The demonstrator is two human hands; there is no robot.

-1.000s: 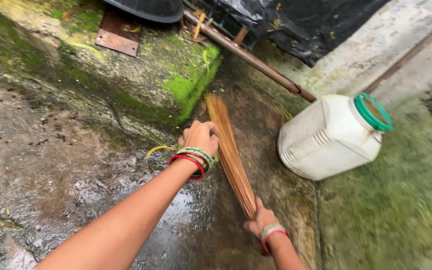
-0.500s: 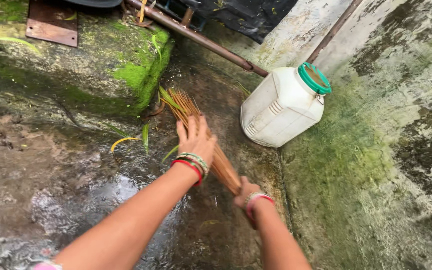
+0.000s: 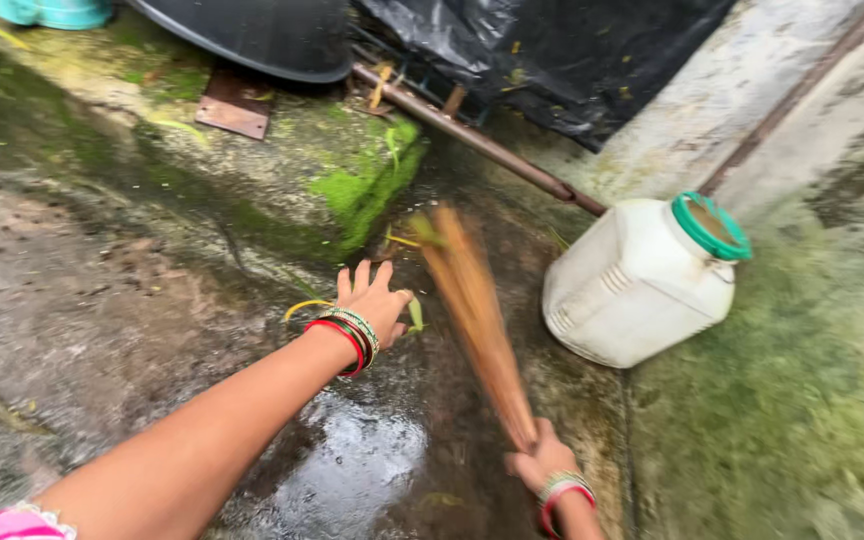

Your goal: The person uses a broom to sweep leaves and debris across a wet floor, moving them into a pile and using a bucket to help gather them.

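The right hand [image 3: 544,466] is closed around the bound end of a brown stick broom [image 3: 472,310], whose bristles fan out, blurred, toward the corner where the wet concrete floor [image 3: 132,300] meets a mossy raised concrete ledge [image 3: 352,180]. The left hand [image 3: 372,300] hovers just left of the bristles with its fingers [image 3: 360,275] spread and holding nothing; whether it touches the broom is hard to tell through the blur.

Judging by how things lie, the sweeping is partway: water pools near the person, while yellow-green leaf scraps [image 3: 302,305] and dark debris lie on the floor beside the left hand and further left.

Room is tight on the right, where a white plastic jar with a green rim [image 3: 642,285] lies tipped near the broom's bristles. A rusty metal pipe [image 3: 472,140] and a black plastic sheet [image 3: 552,50] close off the far edge. The floor opens widely to the left.
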